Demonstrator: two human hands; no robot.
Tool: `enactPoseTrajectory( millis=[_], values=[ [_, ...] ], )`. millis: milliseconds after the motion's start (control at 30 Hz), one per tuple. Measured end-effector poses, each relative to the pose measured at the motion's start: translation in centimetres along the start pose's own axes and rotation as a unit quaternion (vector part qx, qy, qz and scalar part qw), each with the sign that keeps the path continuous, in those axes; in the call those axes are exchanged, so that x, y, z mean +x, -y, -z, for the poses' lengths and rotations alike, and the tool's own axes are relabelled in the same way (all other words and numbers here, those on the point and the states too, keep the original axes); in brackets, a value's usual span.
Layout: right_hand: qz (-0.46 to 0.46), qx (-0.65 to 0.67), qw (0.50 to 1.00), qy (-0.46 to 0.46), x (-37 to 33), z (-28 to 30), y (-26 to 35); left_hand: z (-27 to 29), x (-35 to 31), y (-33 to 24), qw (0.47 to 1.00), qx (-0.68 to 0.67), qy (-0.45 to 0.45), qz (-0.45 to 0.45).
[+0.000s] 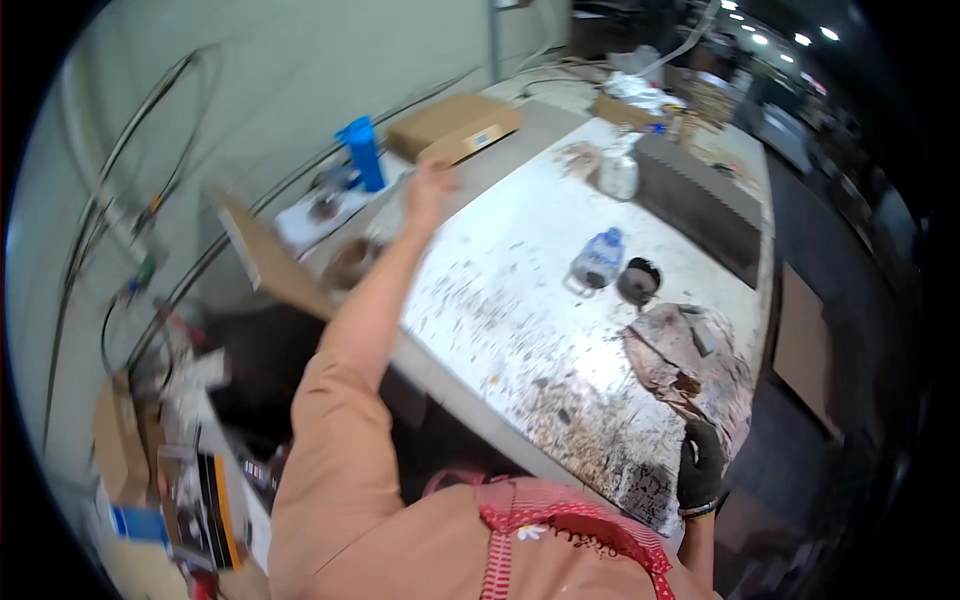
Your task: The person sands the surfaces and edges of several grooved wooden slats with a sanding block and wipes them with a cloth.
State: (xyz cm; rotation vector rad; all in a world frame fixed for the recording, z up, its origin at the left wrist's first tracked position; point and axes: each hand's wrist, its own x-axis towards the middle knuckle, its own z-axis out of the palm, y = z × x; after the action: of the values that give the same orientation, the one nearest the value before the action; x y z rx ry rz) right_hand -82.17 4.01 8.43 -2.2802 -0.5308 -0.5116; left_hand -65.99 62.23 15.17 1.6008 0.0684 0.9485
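Note:
My left hand point(432, 186), bare and blurred by motion, reaches out over the table's left edge beside a flat cardboard box point(455, 128). A blue bottle point(362, 155) stands just left of it. Whether the fingers hold anything is smeared. My right hand point(700, 468) wears a dark glove and rests low at the table's right corner. Its fingers look curled; anything inside them is hidden. The hand is right at the lower edge of a stained, crumpled cloth point(665, 350), on which a small grey block point(703, 333) lies.
A clear plastic bottle point(600, 258) and a dark round cup point(639, 281) stand mid-table point(500, 290), its white top spotted with dark stains. Behind them lie a long grey toothed plate point(695, 205) and a whitish container point(618, 177). A tilted board point(265, 255) rises at the left.

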Motion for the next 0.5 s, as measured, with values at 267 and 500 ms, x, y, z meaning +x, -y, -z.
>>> enactPoseTrajectory(
  millis=[267,500],
  values=[
    [-0.01,-0.057,0.998,0.005,4.3,-1.7,1.5,21.2,9.6,8.4,0.944,0.165,-0.26,0.12],
    [-0.091,-0.132,0.985,-0.064,1.3,-1.3,-0.6,18.4,18.6,4.8,0.873,0.427,-0.23,0.049]
  ],
)
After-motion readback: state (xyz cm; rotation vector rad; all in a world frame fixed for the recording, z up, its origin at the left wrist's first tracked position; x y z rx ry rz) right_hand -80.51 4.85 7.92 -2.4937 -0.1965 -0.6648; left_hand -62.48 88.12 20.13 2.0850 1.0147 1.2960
